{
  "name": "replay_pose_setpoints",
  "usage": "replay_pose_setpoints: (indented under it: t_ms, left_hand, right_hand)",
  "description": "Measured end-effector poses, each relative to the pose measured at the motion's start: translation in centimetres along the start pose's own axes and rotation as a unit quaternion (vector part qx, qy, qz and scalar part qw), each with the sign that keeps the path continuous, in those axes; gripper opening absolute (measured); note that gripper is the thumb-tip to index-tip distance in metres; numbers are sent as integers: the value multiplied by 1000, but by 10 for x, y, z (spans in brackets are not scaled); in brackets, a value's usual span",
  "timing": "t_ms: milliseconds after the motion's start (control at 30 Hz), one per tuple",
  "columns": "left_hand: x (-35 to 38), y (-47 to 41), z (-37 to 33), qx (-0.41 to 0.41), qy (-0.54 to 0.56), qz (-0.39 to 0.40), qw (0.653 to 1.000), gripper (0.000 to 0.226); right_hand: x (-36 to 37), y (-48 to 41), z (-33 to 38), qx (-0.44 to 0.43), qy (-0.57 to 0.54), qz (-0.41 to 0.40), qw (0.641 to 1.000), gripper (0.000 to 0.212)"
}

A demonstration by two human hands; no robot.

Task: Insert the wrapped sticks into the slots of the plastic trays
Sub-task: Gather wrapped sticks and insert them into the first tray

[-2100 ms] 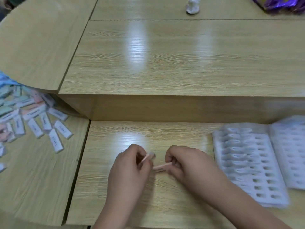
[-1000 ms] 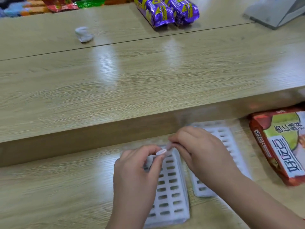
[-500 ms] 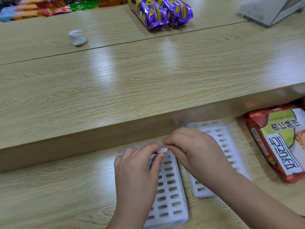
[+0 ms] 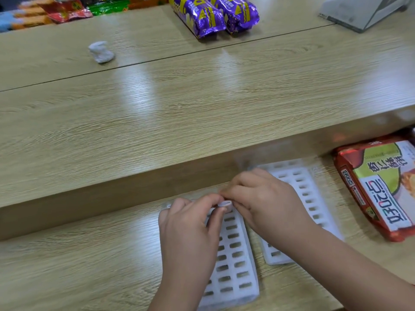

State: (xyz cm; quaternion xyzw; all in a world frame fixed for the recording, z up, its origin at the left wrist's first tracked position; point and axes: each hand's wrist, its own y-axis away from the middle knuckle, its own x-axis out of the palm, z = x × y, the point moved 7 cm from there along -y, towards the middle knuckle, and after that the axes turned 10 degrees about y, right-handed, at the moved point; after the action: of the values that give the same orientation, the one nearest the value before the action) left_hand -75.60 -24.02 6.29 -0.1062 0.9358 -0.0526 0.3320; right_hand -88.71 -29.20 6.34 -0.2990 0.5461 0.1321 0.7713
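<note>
Wrapped stick (image 4: 225, 203) print is blurred; red packet (image 4: 379, 189) lettering seems Korean.

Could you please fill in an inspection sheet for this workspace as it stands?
Surface: wooden desk, with a raised shelf behind it.
Job's things: left tray and right tray lie side by side on the desk; visible slots look empty. One wrapped stick is held at the left tray's far end.
Clutter: red and green packet right of the trays. On the shelf: purple packs, crumpled white wad, coloured packets.
Hands: left hand and right hand both pinch the stick.
Cables: nothing seen.
Surroundings: grey device at the shelf's far right.
</note>
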Motion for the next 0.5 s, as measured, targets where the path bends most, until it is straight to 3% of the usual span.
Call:
replay_pose_setpoints:
  t_ms: [100,233,500]
  left_hand:
    - [1,1,2,0,-9,1,1000,8]
    - [3,1,4,-3,-15,2,1000,9]
    - [14,0,-4,39,-139,6,989,10]
  right_hand:
    - [-1,1,2,-14,29,7,999,23]
    - [-3,6,-10,18,-57,24,998,34]
    - [-1,15,-10,12,-78,32,996,17]
